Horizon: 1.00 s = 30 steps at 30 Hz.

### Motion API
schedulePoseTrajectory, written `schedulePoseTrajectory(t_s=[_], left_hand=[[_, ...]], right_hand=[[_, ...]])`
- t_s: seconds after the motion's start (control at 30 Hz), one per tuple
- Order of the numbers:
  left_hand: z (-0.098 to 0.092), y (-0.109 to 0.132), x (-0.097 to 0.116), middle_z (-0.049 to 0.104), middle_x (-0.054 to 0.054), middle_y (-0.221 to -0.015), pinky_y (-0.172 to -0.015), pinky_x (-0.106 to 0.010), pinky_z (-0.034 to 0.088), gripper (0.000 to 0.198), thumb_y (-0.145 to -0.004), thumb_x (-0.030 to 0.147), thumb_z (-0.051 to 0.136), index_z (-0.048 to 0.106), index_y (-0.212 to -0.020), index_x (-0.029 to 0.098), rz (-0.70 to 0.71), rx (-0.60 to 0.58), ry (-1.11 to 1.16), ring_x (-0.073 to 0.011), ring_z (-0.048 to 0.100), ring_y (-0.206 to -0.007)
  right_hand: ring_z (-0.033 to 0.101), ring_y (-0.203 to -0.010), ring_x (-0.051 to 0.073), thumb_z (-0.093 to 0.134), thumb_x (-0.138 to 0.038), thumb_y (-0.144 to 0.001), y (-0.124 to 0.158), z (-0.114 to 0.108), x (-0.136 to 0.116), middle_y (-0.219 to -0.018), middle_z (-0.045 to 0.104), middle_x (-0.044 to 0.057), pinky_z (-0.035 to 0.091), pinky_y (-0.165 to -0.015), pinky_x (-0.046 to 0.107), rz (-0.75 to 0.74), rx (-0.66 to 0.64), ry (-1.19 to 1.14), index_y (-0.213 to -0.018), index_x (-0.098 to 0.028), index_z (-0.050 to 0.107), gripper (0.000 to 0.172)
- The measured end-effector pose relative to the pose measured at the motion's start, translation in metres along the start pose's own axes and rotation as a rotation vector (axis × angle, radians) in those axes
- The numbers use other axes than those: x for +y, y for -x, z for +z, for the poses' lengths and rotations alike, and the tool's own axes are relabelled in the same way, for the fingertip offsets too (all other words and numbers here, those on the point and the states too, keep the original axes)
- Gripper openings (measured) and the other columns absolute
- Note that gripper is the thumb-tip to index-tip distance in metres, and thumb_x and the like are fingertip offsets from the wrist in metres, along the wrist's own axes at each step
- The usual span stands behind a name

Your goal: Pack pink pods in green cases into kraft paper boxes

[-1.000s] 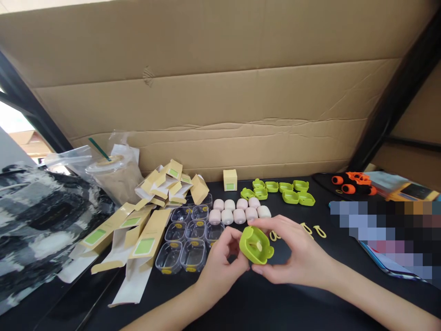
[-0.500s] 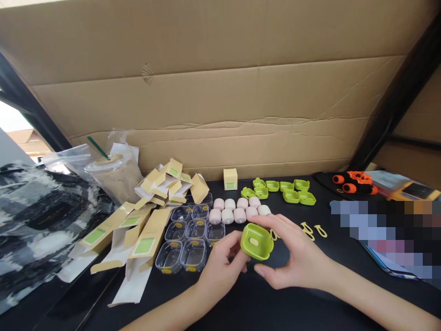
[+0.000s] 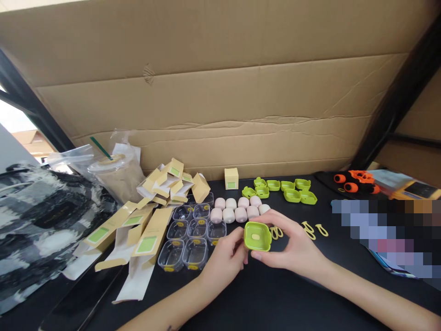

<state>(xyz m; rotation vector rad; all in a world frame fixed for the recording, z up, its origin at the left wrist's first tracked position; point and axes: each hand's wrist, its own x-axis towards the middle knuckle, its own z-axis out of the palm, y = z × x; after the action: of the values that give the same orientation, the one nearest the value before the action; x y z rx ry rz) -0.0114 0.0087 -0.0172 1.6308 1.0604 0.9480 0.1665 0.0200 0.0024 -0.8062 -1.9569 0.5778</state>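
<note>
A small green square silicone case (image 3: 257,236) is held up with its hollow side facing me. A pale yellow oval piece shows in the middle of its floor. My right hand (image 3: 288,239) grips the case, fingers on the top edge and thumb on the bottom edge. My left hand (image 3: 228,253) is closed in a pinch at the case's left side; its fingertips are partly behind the case, and what they hold is hidden. Pale yellow loop straps (image 3: 275,232) lie just behind my right hand, and more loop straps (image 3: 322,230) are farther right.
Clear plastic tubs (image 3: 195,253) stand in rows left of my hands. Behind are pink and white rounded blocks (image 3: 228,214), more green cases (image 3: 292,196) and a small upright box (image 3: 231,179). Opened cartons (image 3: 146,243), a bagged drink cup (image 3: 119,177) and an orange-wheeled toy (image 3: 360,181) lie around.
My right thumb has come up onto the lower edge of the green case. The case has turned slightly and shifted a little, and my left hand has moved slightly with it.
</note>
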Motion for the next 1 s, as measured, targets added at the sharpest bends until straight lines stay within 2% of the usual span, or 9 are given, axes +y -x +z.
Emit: schedulePoseTrajectory(t_s=[0.33,0.43,0.57,0.63,0.77,0.83,0.9,0.93,1.0], left_hand=[[0.004,0.003,0.001,0.047,0.006,-0.049,-0.045,-0.018,0.04,0.018,-0.089,0.03,0.039,0.049,-0.078,0.02,-0.041,-0.031,0.0,-0.0088,0.048,-0.041],[0.003,0.004,-0.001,0.048,0.007,-0.054,-0.046,-0.019,0.041,0.018,-0.089,0.035,0.043,0.051,-0.094,0.019,-0.048,-0.024,0.066,-0.008,0.049,-0.041],[0.003,0.005,0.001,0.057,0.005,-0.061,-0.046,-0.021,0.043,0.042,-0.088,0.045,0.046,0.036,-0.122,0.022,-0.059,0.029,0.305,-0.0099,0.052,-0.041],[0.002,0.006,0.007,0.064,0.0,-0.065,-0.052,-0.026,0.048,0.049,-0.089,0.05,0.043,0.034,-0.126,0.019,-0.089,-0.02,0.515,-0.0138,0.059,-0.047],[0.002,0.007,0.019,0.07,-0.013,-0.085,-0.077,-0.035,0.052,0.051,-0.095,0.047,0.03,0.055,-0.114,0.007,-0.229,-0.18,0.813,-0.0182,0.066,-0.07],[0.003,0.007,0.021,0.07,-0.016,-0.088,-0.078,-0.034,0.051,0.054,-0.096,0.043,0.028,0.063,-0.104,0.003,-0.313,-0.202,0.877,-0.0183,0.067,-0.072],[0.004,0.007,0.02,0.07,-0.015,-0.086,-0.077,-0.034,0.052,0.052,-0.096,0.042,0.031,0.065,-0.099,0.002,-0.375,-0.188,0.924,-0.0187,0.067,-0.072],[0.005,0.007,0.018,0.07,-0.015,-0.086,-0.077,-0.033,0.052,0.052,-0.096,0.042,0.032,0.066,-0.099,0.003,-0.398,-0.177,0.942,-0.0189,0.067,-0.073],[0.007,0.007,0.014,0.07,-0.016,-0.09,-0.077,-0.033,0.051,0.052,-0.096,0.043,0.032,0.066,-0.098,0.003,-0.427,-0.149,0.957,-0.0184,0.067,-0.073]], right_hand=[[0.061,-0.083,0.019,0.076,-0.02,-0.066,-0.001,-0.004,-0.005,-0.09,0.066,0.002,0.05,-0.076,0.031,-0.105,0.018,-0.001,-0.107,-0.024,0.062,0.044],[0.062,-0.089,0.02,0.075,-0.022,-0.07,-0.004,-0.007,-0.003,-0.096,0.066,0.004,0.05,-0.081,0.032,-0.088,-0.019,0.003,-0.108,-0.023,0.061,0.041],[0.06,-0.095,0.02,0.075,-0.024,-0.072,-0.011,-0.016,0.0,-0.102,0.064,0.004,0.048,-0.086,0.033,-0.08,-0.032,0.034,-0.112,-0.024,0.06,0.043],[0.058,-0.1,0.021,0.076,-0.026,-0.072,-0.013,-0.019,0.002,-0.105,0.062,0.004,0.046,-0.091,0.035,-0.097,-0.092,0.055,-0.116,-0.026,0.059,0.048],[0.051,-0.112,0.021,0.075,-0.029,-0.074,-0.012,-0.019,0.004,-0.115,0.051,0.005,0.042,-0.099,0.036,-0.107,-0.268,0.069,-0.121,-0.031,0.057,0.051],[0.046,-0.12,0.023,0.076,-0.031,-0.073,-0.013,-0.02,0.005,-0.122,0.046,0.006,0.04,-0.102,0.038,-0.089,-0.309,0.105,-0.126,-0.031,0.053,0.058],[0.042,-0.124,0.025,0.077,-0.035,-0.071,-0.015,-0.024,0.009,-0.129,0.043,0.008,0.04,-0.102,0.039,-0.087,-0.306,0.142,-0.131,-0.029,0.046,0.068],[0.045,-0.122,0.025,0.075,-0.035,-0.072,-0.017,-0.026,0.013,-0.128,0.044,0.008,0.042,-0.1,0.039,-0.078,-0.281,0.188,-0.131,-0.028,0.045,0.066],[0.055,-0.107,0.022,0.066,-0.029,-0.078,-0.021,-0.03,0.021,-0.116,0.054,0.008,0.048,-0.09,0.037,-0.026,-0.191,0.349,-0.123,-0.024,0.048,0.048]])
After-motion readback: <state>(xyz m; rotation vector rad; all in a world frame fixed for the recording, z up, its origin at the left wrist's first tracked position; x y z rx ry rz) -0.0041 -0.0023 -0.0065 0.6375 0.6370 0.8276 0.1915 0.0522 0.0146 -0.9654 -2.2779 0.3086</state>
